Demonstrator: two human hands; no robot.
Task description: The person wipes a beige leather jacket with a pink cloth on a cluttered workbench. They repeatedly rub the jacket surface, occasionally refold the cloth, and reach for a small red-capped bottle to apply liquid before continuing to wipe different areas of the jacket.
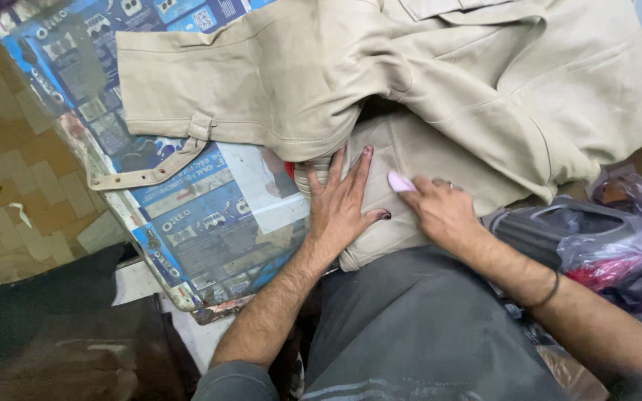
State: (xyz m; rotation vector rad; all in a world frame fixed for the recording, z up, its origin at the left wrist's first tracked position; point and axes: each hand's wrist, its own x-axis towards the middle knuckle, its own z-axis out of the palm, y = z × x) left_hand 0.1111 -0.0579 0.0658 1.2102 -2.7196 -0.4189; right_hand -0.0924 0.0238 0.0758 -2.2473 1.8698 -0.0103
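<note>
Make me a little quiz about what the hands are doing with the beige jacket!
1. True or false: the left hand lies flat, fingers spread, on the beige jacket.
2. What does the right hand hold? A) scissors B) a small pale pink piece, maybe chalk C) a needle
3. Which part of the jacket hangs out over the printed blue table cover?

Key
1. True.
2. B: the pink piece sits at the fingertips, against the fabric.
3. The buckled strap at the cuff of the sleeve.
</note>
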